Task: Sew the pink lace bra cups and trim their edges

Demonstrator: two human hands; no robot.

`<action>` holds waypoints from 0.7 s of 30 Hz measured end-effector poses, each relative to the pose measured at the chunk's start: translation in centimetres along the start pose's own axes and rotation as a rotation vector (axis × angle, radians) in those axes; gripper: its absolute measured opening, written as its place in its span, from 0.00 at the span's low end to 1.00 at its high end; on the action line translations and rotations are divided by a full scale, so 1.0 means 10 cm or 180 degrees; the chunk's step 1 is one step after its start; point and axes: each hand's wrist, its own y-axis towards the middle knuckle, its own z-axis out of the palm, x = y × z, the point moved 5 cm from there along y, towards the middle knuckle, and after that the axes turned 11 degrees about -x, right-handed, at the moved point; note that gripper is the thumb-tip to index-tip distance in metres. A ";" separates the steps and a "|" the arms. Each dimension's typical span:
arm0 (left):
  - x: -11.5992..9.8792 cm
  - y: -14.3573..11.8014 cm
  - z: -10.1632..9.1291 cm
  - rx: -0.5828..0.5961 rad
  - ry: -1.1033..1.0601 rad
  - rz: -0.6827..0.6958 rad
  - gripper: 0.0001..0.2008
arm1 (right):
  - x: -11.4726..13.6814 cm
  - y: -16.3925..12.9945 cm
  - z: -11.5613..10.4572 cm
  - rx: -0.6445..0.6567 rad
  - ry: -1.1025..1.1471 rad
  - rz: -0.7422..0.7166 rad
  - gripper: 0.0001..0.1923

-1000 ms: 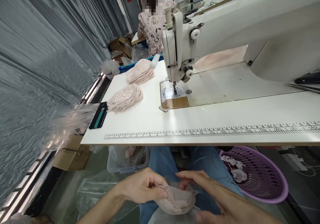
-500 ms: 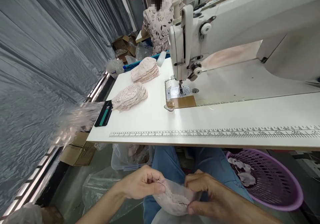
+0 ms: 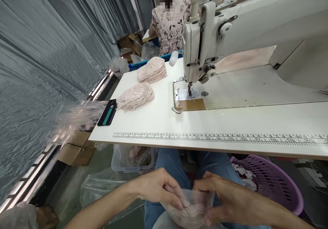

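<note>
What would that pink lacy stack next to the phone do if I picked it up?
The lace stack would probably flop and sag, since its edges already droop flat onto the table. It likely feels light: the pieces look thin and full of holes. Loosely piled, the top ones might slide off if you tilt it.

Left hand (image 3: 156, 188) and right hand (image 3: 225, 201) pinch a bag of lace pieces (image 3: 191, 208).

The white tabletop (image 3: 230, 119), with a printed ruler scale (image 3: 217, 138) along its near edge, carries a white sewing machine (image 3: 243, 34), two stacks of pink lace pieces (image 3: 135, 96) (image 3: 153, 70) to its left, and a dark phone (image 3: 107, 112) lying at the left corner.
</note>
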 end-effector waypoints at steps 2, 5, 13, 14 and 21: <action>0.03 -0.01 -0.03 -0.0003 -0.0050 -0.0057 0.16 | -0.04 -0.04 0.01 0.0053 -0.0036 0.0233 0.07; 0.07 -0.04 -0.07 0.0017 -0.0274 -0.0133 0.13 | -0.09 -0.04 0.06 0.0103 0.0025 0.0349 0.04; 0.08 -0.10 -0.10 0.0031 -0.0314 -0.0108 0.09 | -0.09 0.07 0.11 0.0458 0.0631 -0.0007 0.14; 0.08 -0.10 -0.10 0.0017 -0.0352 -0.0118 0.09 | -0.09 0.07 0.10 0.0502 0.0707 -0.0062 0.15; 0.09 -0.11 -0.09 0.0033 -0.0458 -0.0121 0.11 | -0.11 0.05 0.07 0.0710 0.0972 -0.0253 0.21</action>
